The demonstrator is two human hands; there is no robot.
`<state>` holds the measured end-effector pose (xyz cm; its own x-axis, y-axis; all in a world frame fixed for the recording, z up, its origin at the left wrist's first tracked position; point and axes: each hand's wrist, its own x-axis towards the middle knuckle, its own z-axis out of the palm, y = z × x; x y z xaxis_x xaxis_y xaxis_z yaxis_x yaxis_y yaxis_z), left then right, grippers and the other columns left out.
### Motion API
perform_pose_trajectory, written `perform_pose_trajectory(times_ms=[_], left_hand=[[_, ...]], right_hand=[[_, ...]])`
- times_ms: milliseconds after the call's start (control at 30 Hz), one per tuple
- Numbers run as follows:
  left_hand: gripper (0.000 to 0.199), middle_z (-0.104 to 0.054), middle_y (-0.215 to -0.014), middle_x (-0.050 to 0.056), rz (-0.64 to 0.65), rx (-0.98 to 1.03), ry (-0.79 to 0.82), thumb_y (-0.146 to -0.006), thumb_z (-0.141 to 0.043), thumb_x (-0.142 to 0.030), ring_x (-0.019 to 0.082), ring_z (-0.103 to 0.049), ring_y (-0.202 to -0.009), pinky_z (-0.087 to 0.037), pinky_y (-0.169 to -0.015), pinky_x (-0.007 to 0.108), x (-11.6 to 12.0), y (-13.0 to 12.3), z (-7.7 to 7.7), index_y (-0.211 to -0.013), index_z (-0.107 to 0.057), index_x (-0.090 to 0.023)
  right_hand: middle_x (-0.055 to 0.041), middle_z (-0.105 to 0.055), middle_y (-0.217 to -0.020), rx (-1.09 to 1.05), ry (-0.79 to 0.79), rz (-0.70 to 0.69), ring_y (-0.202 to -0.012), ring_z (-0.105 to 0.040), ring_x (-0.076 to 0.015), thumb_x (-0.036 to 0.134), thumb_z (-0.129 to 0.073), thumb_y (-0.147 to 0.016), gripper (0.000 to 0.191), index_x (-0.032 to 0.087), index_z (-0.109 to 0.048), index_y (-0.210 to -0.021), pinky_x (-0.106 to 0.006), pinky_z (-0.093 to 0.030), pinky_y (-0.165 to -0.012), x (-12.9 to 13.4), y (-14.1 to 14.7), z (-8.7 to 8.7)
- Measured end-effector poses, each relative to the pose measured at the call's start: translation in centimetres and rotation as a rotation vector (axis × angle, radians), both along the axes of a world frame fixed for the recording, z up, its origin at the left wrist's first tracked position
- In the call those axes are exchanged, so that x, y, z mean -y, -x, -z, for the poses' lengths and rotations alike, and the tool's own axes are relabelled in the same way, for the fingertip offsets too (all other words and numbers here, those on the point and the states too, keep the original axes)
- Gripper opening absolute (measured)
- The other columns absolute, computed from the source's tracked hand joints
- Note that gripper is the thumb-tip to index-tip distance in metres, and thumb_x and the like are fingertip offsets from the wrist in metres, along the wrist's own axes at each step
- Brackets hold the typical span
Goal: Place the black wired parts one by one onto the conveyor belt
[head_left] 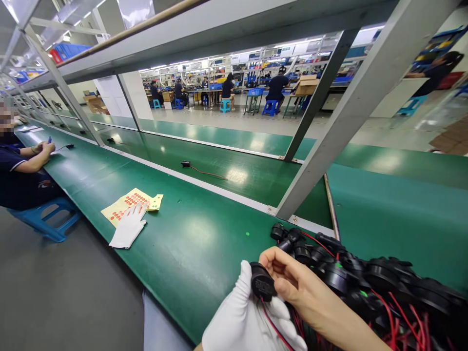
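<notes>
In the head view, a black round buzzer-like part (263,282) with red and black wires is held in my left hand (244,312), which wears a white glove. Its thumb presses the part's left side and the other fingers curl beneath it. My bare right hand (292,282) is closed at the part's right edge, with thumb and forefinger against it; the other fingers are curled and partly hidden. Close by on the right lies a heap of similar black parts (336,275), their red wires tangled and some with green dots.
A white glove (128,226) lies over a yellow sticker sheet (120,207) on the green bench (175,253). One wired black part (186,164) rests on the sunken middle strip (212,161). A slanted metal post (351,122) rises ahead. At left a co-worker (25,165) sits on a blue stool (47,219).
</notes>
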<state>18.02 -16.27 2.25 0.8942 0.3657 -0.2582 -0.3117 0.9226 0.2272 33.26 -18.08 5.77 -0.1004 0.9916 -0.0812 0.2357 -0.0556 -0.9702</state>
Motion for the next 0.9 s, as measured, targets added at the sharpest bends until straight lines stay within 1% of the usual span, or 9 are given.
perform_pose_trajectory(times_ms=[67,167,233,300,400,533,733,833,900], left_hand=[[0.075,-0.063,-0.057,0.001,-0.013,-0.011,-0.004,-0.075,-0.053,-0.085,0.016,-0.064,-0.056,-0.050,-0.079,0.036,0.2,-0.2,0.0,-0.062,-0.067,-0.013],[0.074,-0.063,-0.059,0.002,-0.090,-0.058,-0.182,-0.066,-0.063,-0.085,0.019,-0.063,-0.058,-0.050,-0.072,0.036,0.2,-0.3,-0.2,-0.074,-0.070,-0.012],[0.069,-0.067,-0.070,0.005,-0.187,-0.178,-0.456,-0.069,-0.067,-0.078,0.020,-0.065,-0.067,-0.050,-0.074,0.035,-0.2,0.1,-0.7,-0.086,-0.072,-0.012],[0.057,-0.070,-0.085,0.007,-0.257,-0.401,-0.797,-0.074,-0.073,-0.067,0.021,-0.065,-0.079,-0.049,-0.080,0.034,-0.8,1.0,-1.3,-0.093,-0.072,-0.013],[0.042,-0.071,-0.102,0.007,-0.371,-0.701,-1.229,-0.074,-0.081,-0.050,0.025,-0.065,-0.094,-0.049,-0.087,0.035,-1.7,2.4,-1.9,-0.102,-0.074,-0.019],[0.031,-0.073,-0.110,0.006,-0.505,-0.781,-1.613,-0.087,-0.072,-0.032,0.024,-0.066,-0.104,-0.050,-0.093,0.036,-2.0,3.1,-1.9,-0.117,-0.072,-0.029],[0.036,-0.076,-0.108,0.005,-0.660,-0.840,-1.885,-0.089,-0.071,-0.028,0.022,-0.070,-0.097,-0.053,-0.085,0.034,-1.8,2.9,-1.4,-0.125,-0.065,-0.030],[0.054,-0.076,-0.102,0.006,-0.834,-0.936,-1.971,-0.082,-0.078,-0.039,0.021,-0.070,-0.087,-0.055,-0.079,0.032,-1.4,3.1,-0.9,-0.131,-0.058,-0.025],[0.063,-0.077,-0.097,0.007,-0.887,-0.986,-2.024,-0.079,-0.080,-0.044,0.022,-0.070,-0.082,-0.054,-0.076,0.032,-1.2,3.2,-0.9,-0.133,-0.056,-0.021]], right_hand=[[0.0004,-0.054,-0.080,0.056,-0.012,-0.004,-0.072,-0.051,-0.0174,0.075,-0.056,-0.084,0.054,0.022,-0.057,-0.090,-0.026,-0.044,-0.063,0.2,-0.1,-0.2],[-0.0001,-0.059,-0.086,0.169,-0.138,0.009,-0.080,-0.058,-0.0189,0.036,-0.066,-0.087,0.017,0.025,-0.058,-0.097,-0.028,-0.048,-0.071,0.7,-0.7,-0.3],[-0.0017,-0.063,-0.098,0.236,-0.321,-0.021,-0.092,-0.062,-0.0213,0.019,-0.069,-0.079,0.033,0.028,-0.058,-0.109,-0.030,-0.051,-0.082,0.9,-1.2,-0.3],[-0.0043,-0.064,-0.115,0.280,-0.486,-0.093,-0.106,-0.063,-0.0244,0.012,-0.071,-0.074,0.052,0.031,-0.056,-0.120,-0.034,-0.052,-0.093,1.1,-1.8,-0.3],[-0.0062,-0.062,-0.127,0.310,-0.549,-0.133,-0.118,-0.061,-0.0265,0.012,-0.076,-0.074,0.064,0.035,-0.052,-0.130,-0.035,-0.053,-0.099,1.2,-2.1,-0.4],[-0.0072,-0.064,-0.123,0.345,-0.530,-0.089,-0.114,-0.065,-0.0267,0.015,-0.078,-0.076,0.067,0.034,-0.050,-0.134,-0.033,-0.058,-0.093,1.5,-1.8,-0.5],[-0.0039,-0.065,-0.115,0.295,-0.549,-0.123,-0.103,-0.069,-0.0202,0.010,-0.072,-0.081,0.061,0.039,-0.054,-0.132,-0.027,-0.057,-0.090,1.3,-1.3,-0.5],[-0.0022,-0.066,-0.111,0.086,-0.380,-0.060,-0.102,-0.068,-0.0195,0.017,-0.071,-0.085,0.044,0.037,-0.059,-0.123,-0.026,-0.057,-0.088,0.9,-1.7,0.2],[-0.0032,-0.066,-0.107,-0.104,-0.213,-0.048,-0.098,-0.068,-0.0197,0.032,-0.072,-0.087,0.033,0.033,-0.061,-0.119,-0.026,-0.057,-0.082,0.7,-1.9,0.9]])
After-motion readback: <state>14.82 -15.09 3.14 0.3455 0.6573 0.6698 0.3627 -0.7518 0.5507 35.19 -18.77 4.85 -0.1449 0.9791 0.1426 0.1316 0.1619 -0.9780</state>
